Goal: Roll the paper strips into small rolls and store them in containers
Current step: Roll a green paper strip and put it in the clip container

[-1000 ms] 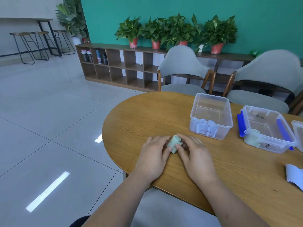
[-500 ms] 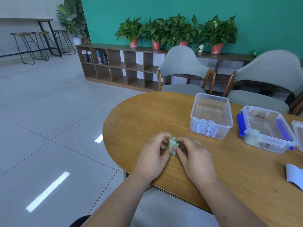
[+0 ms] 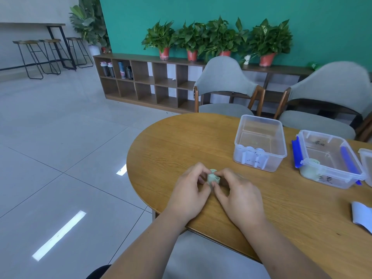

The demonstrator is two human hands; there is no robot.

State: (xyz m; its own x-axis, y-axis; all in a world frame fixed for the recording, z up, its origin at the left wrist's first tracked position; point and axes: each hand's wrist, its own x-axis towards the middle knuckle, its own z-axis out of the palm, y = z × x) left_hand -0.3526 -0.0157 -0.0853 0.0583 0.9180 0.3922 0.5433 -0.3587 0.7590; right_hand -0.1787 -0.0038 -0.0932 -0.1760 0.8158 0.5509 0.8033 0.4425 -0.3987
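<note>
1. A small pale green paper roll (image 3: 213,178), loosely coiled with its open end up, is pinched just above the table edge between the fingertips of the left hand (image 3: 189,194) and right hand (image 3: 239,198).
2. A clear, lidless rectangular plastic box (image 3: 271,166) stands further back to the right, with white paper rolls (image 3: 254,151) upright against its near wall.
3. Just beside it on the right, a clear plastic box with blue latches (image 3: 342,178) holds a larger pale green roll (image 3: 311,168) in its near-left corner.
4. A curled pale paper strip (image 3: 361,216) lies at the right edge.
</note>
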